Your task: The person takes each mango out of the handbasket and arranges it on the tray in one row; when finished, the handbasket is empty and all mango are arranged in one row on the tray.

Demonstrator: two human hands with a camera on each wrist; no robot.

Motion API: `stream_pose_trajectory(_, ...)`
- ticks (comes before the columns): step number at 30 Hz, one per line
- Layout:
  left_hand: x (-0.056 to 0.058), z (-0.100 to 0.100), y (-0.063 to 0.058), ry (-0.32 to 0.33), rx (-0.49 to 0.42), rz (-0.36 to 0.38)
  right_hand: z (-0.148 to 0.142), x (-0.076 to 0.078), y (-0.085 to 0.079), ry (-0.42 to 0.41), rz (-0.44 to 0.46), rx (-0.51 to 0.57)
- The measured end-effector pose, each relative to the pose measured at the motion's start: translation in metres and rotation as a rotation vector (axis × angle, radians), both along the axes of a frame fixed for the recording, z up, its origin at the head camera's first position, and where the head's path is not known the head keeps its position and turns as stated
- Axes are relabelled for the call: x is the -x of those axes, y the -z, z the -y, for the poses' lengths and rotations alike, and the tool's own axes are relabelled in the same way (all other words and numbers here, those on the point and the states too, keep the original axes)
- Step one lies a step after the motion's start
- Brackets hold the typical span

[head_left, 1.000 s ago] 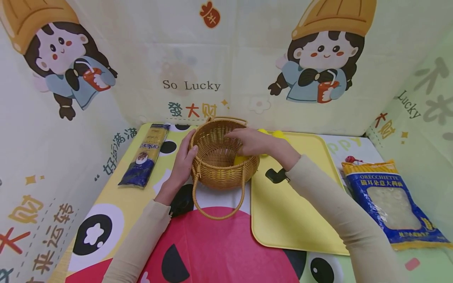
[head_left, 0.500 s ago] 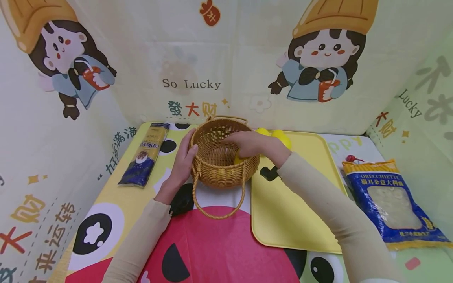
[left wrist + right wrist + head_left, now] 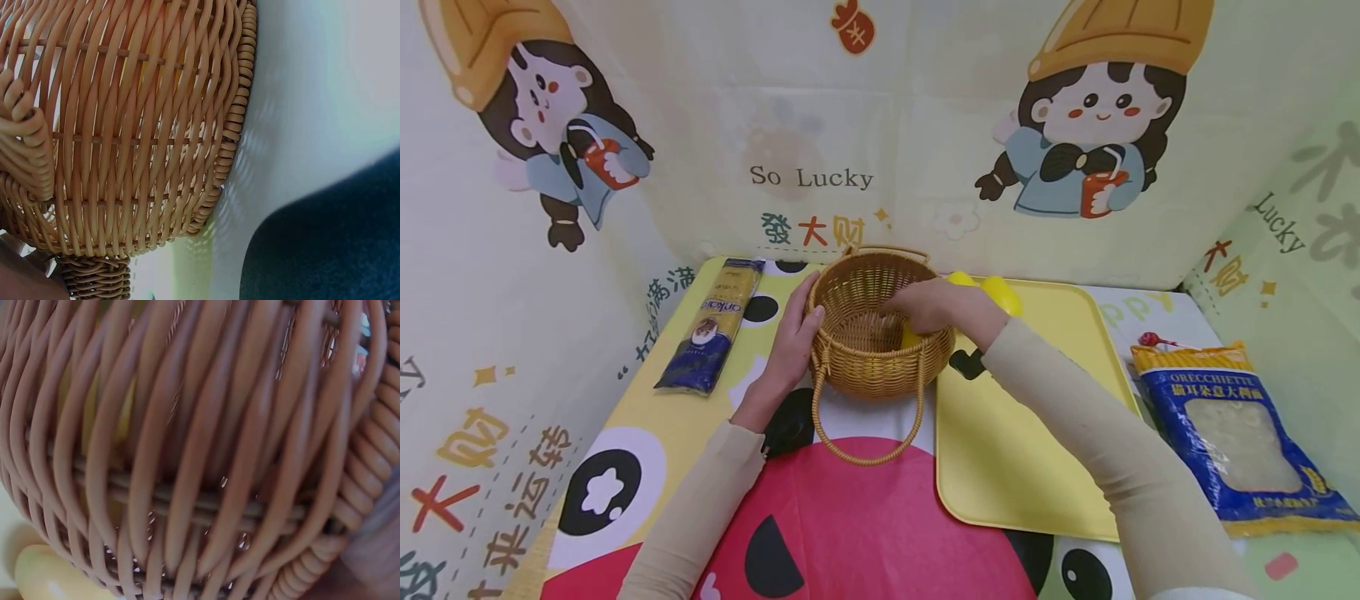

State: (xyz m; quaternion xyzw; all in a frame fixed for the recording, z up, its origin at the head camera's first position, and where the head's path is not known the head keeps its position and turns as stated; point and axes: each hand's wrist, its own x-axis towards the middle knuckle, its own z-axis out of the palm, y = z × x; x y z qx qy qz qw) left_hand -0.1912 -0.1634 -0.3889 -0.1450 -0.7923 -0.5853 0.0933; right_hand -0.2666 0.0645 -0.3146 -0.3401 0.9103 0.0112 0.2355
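A round wicker basket [image 3: 883, 371] stands near the back of the table, its front handle folded down. My left hand [image 3: 793, 337] grips its left rim, thumb on the inner side and fingers outside. Inside the basket is my right hand [image 3: 936, 308], reaching over the right rim with curled fingers. A yellow lemon [image 3: 912, 337] shows beneath that hand; the fingertips are partly hidden. Through the wicker, the right wrist view shows the lemon [image 3: 122, 415] as a yellow patch. Two more lemons [image 3: 1002, 296] lie at the back of the yellow tray [image 3: 1022, 450], right of the basket.
A blue and gold pasta packet [image 3: 711, 329] lies at the left. To the tray's right are a bag of orecchiette [image 3: 1240, 433] and a red lollipop [image 3: 1150, 338]. A printed cloth wall [image 3: 925, 125] rises close behind the basket.
My right hand and forearm have shifted slightly left and deeper into the basket, uncovering more of the lemons on the tray. My left hand keeps its hold on the rim.
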Motion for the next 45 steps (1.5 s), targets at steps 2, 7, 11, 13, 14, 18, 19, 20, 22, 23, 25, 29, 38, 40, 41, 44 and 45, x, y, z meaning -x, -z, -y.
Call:
stream_pose_trajectory(2, 0.000, 0.000, 0.000, 0.000, 0.003, 0.001, 0.000, -0.001, -0.001, 0.016, 0.005, -0.024)
stream_pose_trajectory(7, -0.002, -0.001, -0.002, -0.004, 0.013, 0.012, 0.001, -0.002, -0.001, 0.046, 0.006, -0.067)
stream_pose_trajectory(11, -0.003, -0.001, -0.002, -0.003, 0.015, 0.004, 0.002, -0.001, 0.001, 0.038, 0.005, -0.075)
stream_pose_trajectory(13, -0.003, -0.001, -0.002, -0.003, 0.016, 0.003, 0.003, 0.000, 0.002, 0.020, 0.002, -0.060)
stream_pose_trajectory(14, -0.003, -0.001, -0.002, -0.003, 0.015, 0.002, 0.003, 0.001, 0.003, 0.006, -0.001, -0.045)
stream_pose_trajectory(18, -0.003, 0.000, -0.001, -0.005, 0.013, 0.004, 0.002, 0.005, 0.007, -0.027, -0.014, 0.047)
stream_pose_trajectory(19, -0.003, 0.000, 0.000, -0.005, 0.013, 0.004, 0.002, 0.006, 0.008, -0.028, -0.019, 0.067)
stream_pose_trajectory(20, -0.003, 0.000, 0.000, -0.004, 0.012, 0.004, 0.002, 0.006, 0.009, -0.031, -0.026, 0.083)
stream_pose_trajectory(22, -0.003, 0.000, 0.000, -0.003, 0.014, 0.006, 0.001, 0.006, 0.010, -0.017, -0.037, 0.097)
stream_pose_trajectory(23, -0.003, 0.000, 0.000, -0.002, 0.014, 0.006, 0.001, 0.005, 0.010, -0.011, -0.042, 0.097)
stream_pose_trajectory(25, -0.003, -0.001, 0.000, -0.002, 0.014, 0.005, 0.001, 0.005, 0.010, -0.006, -0.049, 0.100)
stream_pose_trajectory(29, -0.003, -0.001, 0.000, -0.004, 0.012, 0.000, 0.001, 0.005, 0.012, -0.008, -0.065, 0.105)
stream_pose_trajectory(38, -0.002, 0.000, 0.001, 0.000, 0.009, -0.007, 0.001, 0.005, 0.013, -0.010, -0.022, 0.087)
stream_pose_trajectory(40, -0.002, 0.000, 0.001, -0.001, 0.007, -0.007, 0.001, 0.005, 0.012, -0.005, -0.022, 0.070)
stream_pose_trajectory(41, -0.002, 0.000, 0.002, -0.002, 0.006, -0.006, 0.002, 0.004, 0.012, -0.009, -0.023, 0.059)
stream_pose_trajectory(44, -0.002, -0.001, 0.003, -0.002, 0.003, -0.005, 0.002, 0.003, 0.010, -0.010, -0.010, 0.033)
stream_pose_trajectory(45, -0.001, -0.001, 0.003, -0.003, 0.005, -0.003, 0.002, 0.003, 0.010, -0.014, -0.001, 0.023)
